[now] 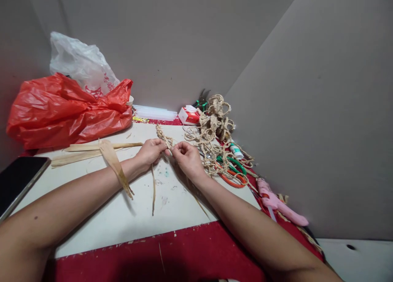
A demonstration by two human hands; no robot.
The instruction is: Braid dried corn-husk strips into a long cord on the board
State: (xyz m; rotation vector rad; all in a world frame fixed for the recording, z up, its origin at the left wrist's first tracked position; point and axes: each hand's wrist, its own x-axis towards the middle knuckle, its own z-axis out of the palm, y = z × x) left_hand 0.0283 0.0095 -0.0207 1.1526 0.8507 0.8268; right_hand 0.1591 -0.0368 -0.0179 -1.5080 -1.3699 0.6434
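Over the middle of the white board, my left hand (151,153) and my right hand (188,159) meet with fingertips pinched around a tan braided cord (163,137) of dried plant fibre. The braid's finished end points away from me, past my fingers. Below my left hand one loose strand (153,192) hangs down, and another strand (198,201) trails under my right wrist. A broad dry leaf strip (113,163) lies across my left forearm. Flat dried strips (76,157) rest on the board to the left. The exact crossing between my fingertips is partly hidden.
A red plastic bag (70,114) and a white bag (78,62) stand back left, near a phone (23,179). Braided cord coils (211,138), orange-and-green-handled scissors (235,179), a small red-and-white box (188,115) and a pink glue gun (281,204) line the right. Grey walls enclose the table.
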